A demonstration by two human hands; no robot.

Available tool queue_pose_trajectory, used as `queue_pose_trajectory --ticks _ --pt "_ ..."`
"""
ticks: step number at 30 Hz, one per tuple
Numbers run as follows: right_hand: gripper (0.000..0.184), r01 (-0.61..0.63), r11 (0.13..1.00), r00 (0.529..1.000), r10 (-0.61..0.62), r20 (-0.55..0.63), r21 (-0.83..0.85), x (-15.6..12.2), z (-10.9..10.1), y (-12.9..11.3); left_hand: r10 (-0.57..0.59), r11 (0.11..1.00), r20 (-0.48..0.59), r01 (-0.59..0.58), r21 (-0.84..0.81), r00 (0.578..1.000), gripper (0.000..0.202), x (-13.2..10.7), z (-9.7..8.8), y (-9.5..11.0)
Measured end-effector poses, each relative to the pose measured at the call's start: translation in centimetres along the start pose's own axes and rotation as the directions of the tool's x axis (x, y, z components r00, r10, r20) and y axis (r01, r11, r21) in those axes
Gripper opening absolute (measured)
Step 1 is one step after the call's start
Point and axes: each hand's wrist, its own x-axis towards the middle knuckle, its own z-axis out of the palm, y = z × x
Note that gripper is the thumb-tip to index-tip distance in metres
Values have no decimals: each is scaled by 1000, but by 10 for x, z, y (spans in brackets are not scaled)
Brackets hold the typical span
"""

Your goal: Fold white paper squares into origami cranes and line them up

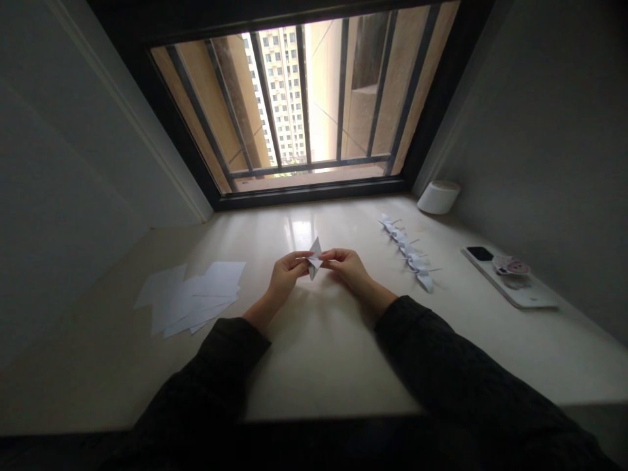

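Between my two hands, above the pale sill, is a small piece of folded white paper (314, 256) with pointed ends up and down. My left hand (287, 273) pinches its left side between thumb and fingers. From the other side, my right hand (347, 265) pinches the right edge with thumb and forefinger. Off to the right lies a slanting row of several folded paper cranes (406, 248). Several loose white paper sheets (196, 294) overlap in a spread pile to the left of my left hand.
A white phone (515, 288) with a round grip on its back lies at the right by the wall. Behind it stands a white cylindrical object (438, 197) in the corner. A dark-framed barred window (309, 203) closes off the back of the sill (314, 366).
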Motion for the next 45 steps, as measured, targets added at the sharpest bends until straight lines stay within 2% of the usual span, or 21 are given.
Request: queue_pose_trajectory --ticks 8,10,13,15,19,22,26,33,40,42,45 --pt "30 -44 997 999 43 14 56 -1 3 -2 -15 1000 -12 15 -2 1000 42 2 -3 -3" --pt "31 -36 998 999 36 0 51 -2 2 -5 6 998 -21 -5 63 1000 40 1 -3 -1" --pt "31 -36 999 998 37 -42 32 -2 2 -7 107 965 -35 -96 243 994 35 0 -2 2" --pt "32 -37 999 998 38 -46 34 -1 1 -7 159 943 -64 -132 306 985 32 0 -2 4" --pt "32 -40 992 999 43 -21 118 -1 3 -6 147 963 -138 -110 245 979 32 1 -1 4" --pt "30 -31 986 998 40 -53 166 -3 6 -6 122 977 -121 -98 187 985 40 0 2 4" --pt "34 18 991 993 -4 -114 129 -6 10 -9 90 983 -106 -71 172 990 54 -3 6 6" --pt "31 88 996 985 -84 -151 22 -8 14 -9 15 995 -126 -3 95 992 69 -2 5 3" --pt "28 112 992 981 -120 -153 -60 -10 12 -11 -36 994 -28 38 98 999 40 0 4 -2" --pt "28 123 988 980 -136 -144 -96 -10 12 -11 -29 995 -41 33 94 999 39 0 2 -3" --pt "29 118 992 986 -123 -110 -53 -8 12 -9 -5 996 -83 12 86 997 40 1 0 -4"
